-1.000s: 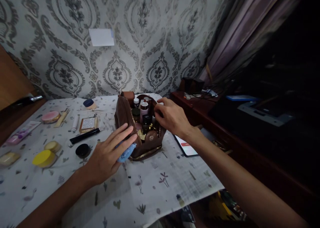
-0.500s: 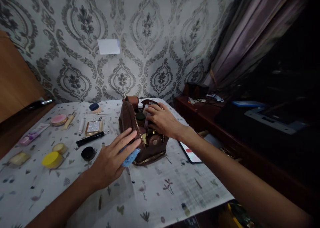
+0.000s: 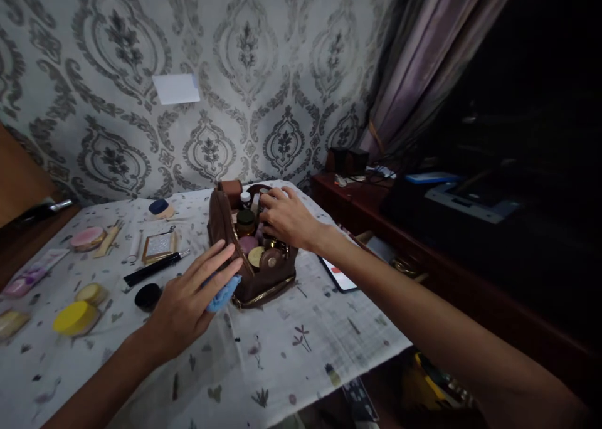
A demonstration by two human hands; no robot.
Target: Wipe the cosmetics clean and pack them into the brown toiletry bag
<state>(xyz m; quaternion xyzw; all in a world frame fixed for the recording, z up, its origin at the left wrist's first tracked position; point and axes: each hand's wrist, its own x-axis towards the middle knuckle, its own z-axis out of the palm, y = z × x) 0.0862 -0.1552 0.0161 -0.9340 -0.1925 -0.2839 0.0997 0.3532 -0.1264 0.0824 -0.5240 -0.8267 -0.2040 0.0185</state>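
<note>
A brown cosmetic bag [image 3: 219, 222] stands unzipped on the table, packed with small items. In its opening I see a dark-lidded jar [image 3: 246, 221], a white-capped bottle [image 3: 245, 199] and a round yellowish item [image 3: 256, 256]. My left hand [image 3: 195, 291] rests by the bag's front left side, fingers long against it, with a blue cloth [image 3: 224, 294] held under the palm and fingers. Over the bag's right side, my right hand [image 3: 288, 219] has its fingers bent down into the opening. Whatever those fingertips grip is hidden.
Left on the patterned tablecloth [image 3: 235, 366] lie a yellow-lidded jar [image 3: 75, 318], a black round lid [image 3: 148, 297], a black brush [image 3: 155, 269], a glittery compact [image 3: 158, 246] and a pink compact [image 3: 88, 238]. A phone [image 3: 339, 275] lies under my right forearm. A dark red cabinet [image 3: 324, 194] stands to the right.
The view has swung to the right, so everything appears further left. My right hand has drawn up slightly at the bag's right side, baring more of its contents. My left hand keeps the blue cloth.
</note>
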